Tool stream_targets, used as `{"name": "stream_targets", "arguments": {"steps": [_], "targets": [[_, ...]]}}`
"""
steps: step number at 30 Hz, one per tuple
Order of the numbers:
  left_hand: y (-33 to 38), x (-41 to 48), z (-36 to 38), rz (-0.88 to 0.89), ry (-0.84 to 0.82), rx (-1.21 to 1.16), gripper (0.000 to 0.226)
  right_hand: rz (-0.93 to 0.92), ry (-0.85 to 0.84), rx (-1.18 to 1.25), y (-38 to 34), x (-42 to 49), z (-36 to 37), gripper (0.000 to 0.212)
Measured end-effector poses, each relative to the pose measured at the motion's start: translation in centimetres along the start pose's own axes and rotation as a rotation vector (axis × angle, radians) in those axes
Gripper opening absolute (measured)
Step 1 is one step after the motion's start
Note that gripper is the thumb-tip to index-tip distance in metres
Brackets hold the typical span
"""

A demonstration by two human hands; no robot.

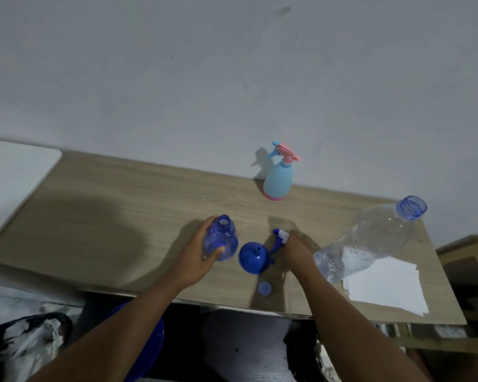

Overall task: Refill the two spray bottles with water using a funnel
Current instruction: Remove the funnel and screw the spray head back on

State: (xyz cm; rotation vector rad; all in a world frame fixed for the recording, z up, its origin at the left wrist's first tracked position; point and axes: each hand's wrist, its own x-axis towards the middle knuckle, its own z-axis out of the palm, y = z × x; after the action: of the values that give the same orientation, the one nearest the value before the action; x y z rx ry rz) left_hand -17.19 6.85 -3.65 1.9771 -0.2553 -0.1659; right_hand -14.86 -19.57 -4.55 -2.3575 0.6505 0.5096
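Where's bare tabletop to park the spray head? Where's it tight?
Widest bare patch: the table left of the left hand and its blue bottle. A narrower strip runs between the pastel sprayer and the right hand gripping the spray head. Crowded: funnel, cap, water bottle, paper.

Dim, soft indoor light; broad shadows on the table (100,205); wide-angle bending at edges.

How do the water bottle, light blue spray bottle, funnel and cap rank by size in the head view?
Largest first: water bottle, light blue spray bottle, funnel, cap. The spray bottle stands farther back yet looks bigger than the funnel.
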Motion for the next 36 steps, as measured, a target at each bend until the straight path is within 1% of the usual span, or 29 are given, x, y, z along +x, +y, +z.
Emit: {"name": "stream_targets", "arguments": {"steps": [2, 4, 5, 6, 8, 9, 10, 12, 14, 16, 20, 22, 24, 27, 30, 32, 36], "targets": [[-0.3, 0.0, 0.1, 0.001, -0.038, -0.011, 0.073, 0.019, 0.003, 0.040, 0.2, 0.9, 0.3, 0.039], [-0.8, 0.0, 0.2, 0.011, -0.054, -0.010, 0.078, 0.037, 0.038, 0.173, 0.0, 1.1, 0.3, 0.031], [-1.0, 0.0, 0.2, 0.016, -0.053, -0.001, 0.080, 0.042, 0.074, 0.187, 0.0, 1.2, 0.2, 0.030], [-1.1, 0.0, 0.2, 0.023, -0.048, 0.008, 0.081, 0.042, 0.107, 0.139, 0.1, 1.3, 0.1, 0.032], [-1.3, 0.1, 0.2, 0.042, -0.038, 0.020, 0.082, 0.052, 0.169, 0.085, 0.4, 1.6, 0.0, 0.045], [-1.5, 0.1, 0.3, 0.049, -0.035, 0.021, 0.082, 0.048, 0.178, 0.071, 0.5, 1.3, -0.2, 0.051], [-1.5, 0.2, 0.4, 0.051, -0.033, 0.017, 0.082, 0.040, 0.168, 0.095, 0.4, 1.1, -0.3, 0.053], [-1.8, 0.2, 0.6, 0.059, -0.020, 0.024, 0.082, -0.009, 0.146, 0.149, 0.4, 1.0, -0.3, 0.047], [-2.1, 0.3, 0.7, 0.066, -0.007, 0.047, 0.083, -0.058, 0.133, 0.173, 0.5, 0.8, -0.1, 0.034], [-2.2, 0.4, 0.8, 0.062, -0.016, 0.037, 0.083, -0.065, 0.152, 0.160, 0.5, 1.0, -0.1, 0.020], [-2.1, 0.6, 1.1, 0.063, -0.019, 0.000, 0.081, -0.090, 0.197, 0.163, 0.0, 1.1, -0.7, 0.020], [-1.7, 0.6, 1.2, 0.058, -0.011, -0.018, 0.082, -0.156, 0.270, 0.194, -0.5, 0.6, -1.6, 0.021], [-1.4, 0.5, 1.1, 0.057, 0.007, -0.015, 0.082, -0.269, 0.332, 0.194, -1.6, 0.0, -3.0, 0.026], [-0.8, 0.3, 1.1, 0.053, 0.030, -0.039, 0.081, -0.419, 0.376, 0.222, -3.9, -1.2, -5.6, 0.032], [0.8, 0.0, 1.0, 0.061, 0.083, -0.066, 0.076, -0.577, 0.400, 0.296, -5.9, -2.7, -8.5, 0.032], [2.2, -0.1, 1.0, 0.098, 0.111, -0.086, 0.072, -0.658, 0.408, 0.385, -7.2, -3.9, -10.4, 0.032], [5.6, -0.6, 0.6, 0.155, 0.132, -0.149, 0.066, -0.765, 0.397, 0.645, -10.3, -7.1, -14.5, 0.031]]}}
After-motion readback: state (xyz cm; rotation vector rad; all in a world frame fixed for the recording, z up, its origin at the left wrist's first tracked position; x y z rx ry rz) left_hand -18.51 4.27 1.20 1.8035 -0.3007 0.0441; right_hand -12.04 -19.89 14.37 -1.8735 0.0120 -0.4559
